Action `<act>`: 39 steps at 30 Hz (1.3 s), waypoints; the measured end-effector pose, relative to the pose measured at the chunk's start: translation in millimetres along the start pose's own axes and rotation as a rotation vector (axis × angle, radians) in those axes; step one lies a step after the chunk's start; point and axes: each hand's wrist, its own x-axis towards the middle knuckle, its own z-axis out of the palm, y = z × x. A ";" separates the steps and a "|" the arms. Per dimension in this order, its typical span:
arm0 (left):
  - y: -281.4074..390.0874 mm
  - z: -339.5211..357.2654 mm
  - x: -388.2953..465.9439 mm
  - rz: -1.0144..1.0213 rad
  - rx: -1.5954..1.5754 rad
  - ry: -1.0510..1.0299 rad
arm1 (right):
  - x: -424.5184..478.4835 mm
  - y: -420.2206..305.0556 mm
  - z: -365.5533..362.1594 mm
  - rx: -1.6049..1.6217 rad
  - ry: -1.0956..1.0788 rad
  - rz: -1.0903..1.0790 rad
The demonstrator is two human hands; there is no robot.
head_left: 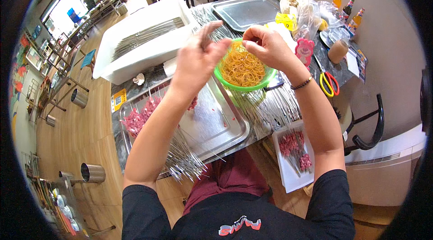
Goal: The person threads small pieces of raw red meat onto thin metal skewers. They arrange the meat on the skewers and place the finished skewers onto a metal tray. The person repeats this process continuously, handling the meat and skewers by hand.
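My left hand (202, 55), blurred, is raised at the left rim of a green plastic basket (248, 88) with its thumb and fingers apart. The basket holds a heap of orange-brown rubber bands (243, 67). Over its far right side is my right hand (267, 45), thumb and fingertips brought together; whether a band is between them I cannot tell. Below my left forearm, a metal tray (216, 125) carries raw meat threaded on metal skewers (142, 116), their bare ends fanned toward me. Bare metal skewers (277, 104) lie beside and under the basket.
A white tub (111, 70) of skewers stands back left, an empty metal tray (248, 13) behind. A white tray (287, 179) with meat skewers is low right. Scissors (326, 82), a jar (338, 51), plastic bags (306, 20) and bottles (346, 9) are at right.
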 end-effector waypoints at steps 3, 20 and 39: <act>-36.3 21.5 26.2 -0.031 0.080 -0.171 | 6.7 -22.5 -6.2 0.069 -0.007 -0.060; -12.6 32.9 35.7 0.110 0.303 -0.064 | -33.4 -19.7 2.1 1.413 0.058 0.069; 37.8 -6.2 -47.8 0.445 0.616 -0.087 | -83.7 -72.1 12.6 0.046 0.374 -0.268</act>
